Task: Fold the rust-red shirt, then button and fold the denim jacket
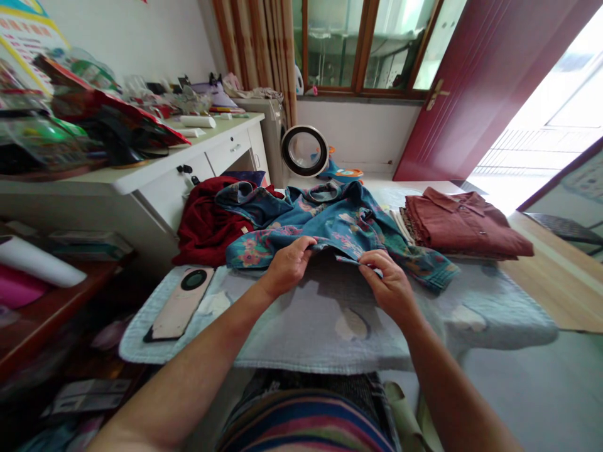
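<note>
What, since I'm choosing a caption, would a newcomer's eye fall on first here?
Probably the blue floral garment in mid-picture, its near edge pinched by the left hand and the right hand. Right of it lies a folded rust-red shirt. Farther back, at upper right, a dark red door stands open, bright light beside it.

Your bare left forearm slants up from the lower left of the frame, and your left hand sits just left of centre, fingers curled, thumb and fingertips pinched together. Your bare right forearm rises from the lower right, leaning inward to your right hand, right of centre and slightly lower, its grip likewise pinched. Your hands are near each other but apart. Your torso shows at bottom centre.
</note>
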Tool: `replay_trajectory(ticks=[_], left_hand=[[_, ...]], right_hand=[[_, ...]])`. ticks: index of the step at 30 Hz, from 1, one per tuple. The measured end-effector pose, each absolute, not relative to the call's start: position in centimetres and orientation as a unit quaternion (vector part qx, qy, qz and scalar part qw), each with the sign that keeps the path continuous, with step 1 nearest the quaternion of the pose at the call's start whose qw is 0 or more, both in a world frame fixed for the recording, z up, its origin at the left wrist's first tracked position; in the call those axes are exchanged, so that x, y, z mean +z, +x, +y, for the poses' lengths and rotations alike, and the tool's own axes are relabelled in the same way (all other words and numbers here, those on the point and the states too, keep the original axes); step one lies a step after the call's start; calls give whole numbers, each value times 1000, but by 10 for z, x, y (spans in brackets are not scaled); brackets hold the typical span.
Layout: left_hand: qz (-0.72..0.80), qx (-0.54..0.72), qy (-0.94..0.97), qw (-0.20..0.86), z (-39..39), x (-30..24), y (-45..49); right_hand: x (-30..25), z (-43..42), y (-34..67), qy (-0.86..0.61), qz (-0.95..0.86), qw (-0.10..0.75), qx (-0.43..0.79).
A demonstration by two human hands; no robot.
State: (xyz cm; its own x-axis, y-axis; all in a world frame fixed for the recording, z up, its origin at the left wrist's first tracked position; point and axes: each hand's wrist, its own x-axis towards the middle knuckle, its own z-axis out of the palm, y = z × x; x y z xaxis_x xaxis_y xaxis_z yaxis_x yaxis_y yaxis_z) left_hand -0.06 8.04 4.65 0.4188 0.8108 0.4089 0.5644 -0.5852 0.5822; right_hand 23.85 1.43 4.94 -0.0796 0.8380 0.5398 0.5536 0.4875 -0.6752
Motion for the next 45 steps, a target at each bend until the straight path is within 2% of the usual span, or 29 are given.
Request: replay_trajectory(ticks=[3, 5, 9, 11, 15, 18, 20, 24, 30, 33, 35, 37, 40, 43, 45], left_hand=[[402, 367, 818, 184, 62, 72, -9], [390, 342, 833, 191, 50, 73, -14], [345, 200, 891, 215, 32, 36, -18], [346, 134, 907, 200, 26, 11, -15], [353, 92, 923, 119, 13, -18, -2], [357, 122, 922, 89, 4, -20, 7], [346, 132, 924, 90, -1, -18, 11], [335, 111, 931, 87, -7, -14, 16], [359, 88, 928, 43, -11, -15, 25], [369, 75, 926, 19, -10, -18, 29], [379, 76, 922, 8, -9, -21, 31], [386, 84, 919, 0, -8, -22, 33], [381, 88, 920, -12, -8, -23, 33], [379, 91, 921, -23, -11, -25, 32], [379, 101, 919, -29, -12, -27, 31]], right_hand=[[66, -1, 225, -443, -763, 448, 140], [65, -12, 216, -424, -807, 390, 132], [38, -27, 206, -429, -859, 238, 148], [22, -30, 207, -429, -859, 211, 183], [7, -31, 224, -440, -820, 287, 227], [7, -33, 251, -505, -779, 341, 146], [6, -37, 270, -548, -765, 320, 106], [-6, -44, 293, -600, -748, 255, 124], [-12, -45, 284, -621, -736, 254, 88], [-1, -48, 291, -612, -718, 328, 50], [5, -51, 307, -637, -661, 395, -15], [6, -57, 327, -680, -590, 426, -88], [-2, -65, 351, -737, -554, 358, -151], [-13, -70, 356, -748, -588, 263, -159], [-18, -70, 351, -737, -613, 243, -149]])
